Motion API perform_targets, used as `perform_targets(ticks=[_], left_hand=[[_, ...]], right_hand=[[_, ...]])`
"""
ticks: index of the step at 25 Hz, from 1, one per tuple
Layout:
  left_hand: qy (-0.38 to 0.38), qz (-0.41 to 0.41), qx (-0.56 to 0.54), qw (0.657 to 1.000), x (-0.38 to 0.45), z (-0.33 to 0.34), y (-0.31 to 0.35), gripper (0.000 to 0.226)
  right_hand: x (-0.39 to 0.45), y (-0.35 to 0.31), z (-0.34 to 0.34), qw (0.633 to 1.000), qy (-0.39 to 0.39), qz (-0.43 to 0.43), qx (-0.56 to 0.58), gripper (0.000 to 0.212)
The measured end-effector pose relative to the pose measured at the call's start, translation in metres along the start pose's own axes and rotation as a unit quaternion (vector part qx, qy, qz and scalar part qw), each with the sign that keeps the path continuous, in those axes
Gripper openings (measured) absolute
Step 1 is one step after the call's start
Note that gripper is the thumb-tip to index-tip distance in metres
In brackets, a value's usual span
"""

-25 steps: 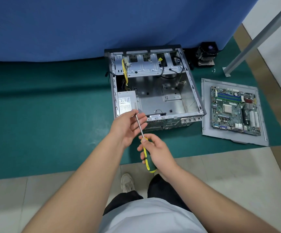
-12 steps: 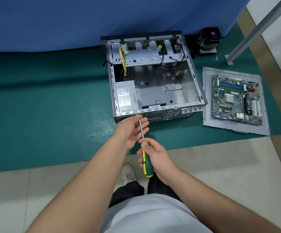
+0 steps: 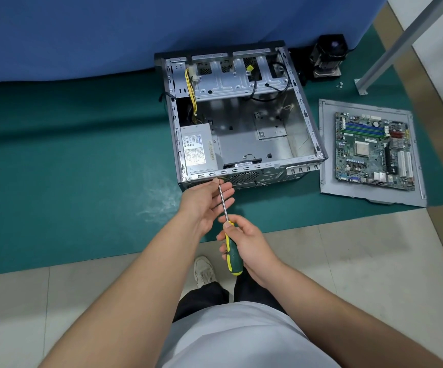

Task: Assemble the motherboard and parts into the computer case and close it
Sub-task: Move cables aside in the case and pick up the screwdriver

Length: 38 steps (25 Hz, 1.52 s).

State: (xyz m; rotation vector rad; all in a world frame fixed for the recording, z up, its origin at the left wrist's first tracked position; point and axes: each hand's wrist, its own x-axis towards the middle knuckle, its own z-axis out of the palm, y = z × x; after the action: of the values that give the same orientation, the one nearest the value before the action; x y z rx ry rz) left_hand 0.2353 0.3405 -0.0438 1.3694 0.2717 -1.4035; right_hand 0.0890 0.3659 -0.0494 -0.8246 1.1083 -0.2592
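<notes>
Bare forearms, a white shirt [image 3: 241, 338], dark trousers [image 3: 204, 298] and a pale sneaker [image 3: 203, 270]

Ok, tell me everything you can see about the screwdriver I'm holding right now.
The screwdriver has a thin bare metal shaft and a dark green handle with yellow bands, plastic or rubber by the look. It points up and away toward the near wall of the computer case. The right hand grips the handle; the left hand holds the fingers around the shaft near the tip, which they hide.
</notes>
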Motion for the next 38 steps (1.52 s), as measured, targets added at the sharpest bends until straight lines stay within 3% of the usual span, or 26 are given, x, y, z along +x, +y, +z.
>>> perform_targets(ticks=[9,14,18,26,30,31,32,33,35,36,38], left_hand=[[-0.012,0.004,0.0,1.0,-0.002,-0.007,0.0,0.017],[-0.055,0.011,0.034,0.998,-0.008,-0.015,-0.001,0.026],[-0.062,0.018,0.043,0.997,-0.012,-0.015,-0.001,0.027],[0.033,0.078,0.048,0.995,-0.015,-0.007,-0.004,0.025],[0.048,0.116,0.118,0.985,-0.017,-0.003,-0.005,0.02],[0.059,0.164,0.184,0.967,-0.019,-0.005,-0.005,0.015],[0.079,0.243,0.284,0.924,-0.021,-0.01,-0.004,0.011],[0.108,0.337,0.397,0.847,-0.022,-0.015,-0.004,0.011],[0.156,0.476,0.572,0.649,-0.02,-0.027,0.002,0.031],[0.156,0.485,0.635,0.58,-0.015,-0.03,0.007,0.046],[0.118,0.437,0.741,0.496,-0.002,-0.034,0.023,0.069]], right_hand=[[-0.003,-0.004,0.005,0.999,0.004,0.015,0.027,0.018],[-0.007,-0.004,0.005,0.986,-0.012,0.055,0.159,0.024],[-0.01,-0.007,0.007,0.969,-0.031,0.079,0.23,0.014],[-0.012,-0.005,0.011,0.984,-0.006,0.049,0.17,0.022],[-0.01,-0.001,0.011,0.988,0.034,0.042,0.144,0.022],[-0.01,-0.001,0.011,0.989,0.036,0.045,0.139,0.022],[-0.009,-0.001,0.011,0.989,0.038,0.048,0.132,0.022],[-0.01,0.0,0.01,0.99,0.041,0.049,0.122,0.024],[-0.01,0.001,0.008,0.992,0.045,0.053,0.103,0.033],[-0.011,0.001,0.007,0.993,0.046,0.056,0.098,0.038],[-0.01,-0.001,0.005,0.992,0.044,0.066,0.1,0.046]])
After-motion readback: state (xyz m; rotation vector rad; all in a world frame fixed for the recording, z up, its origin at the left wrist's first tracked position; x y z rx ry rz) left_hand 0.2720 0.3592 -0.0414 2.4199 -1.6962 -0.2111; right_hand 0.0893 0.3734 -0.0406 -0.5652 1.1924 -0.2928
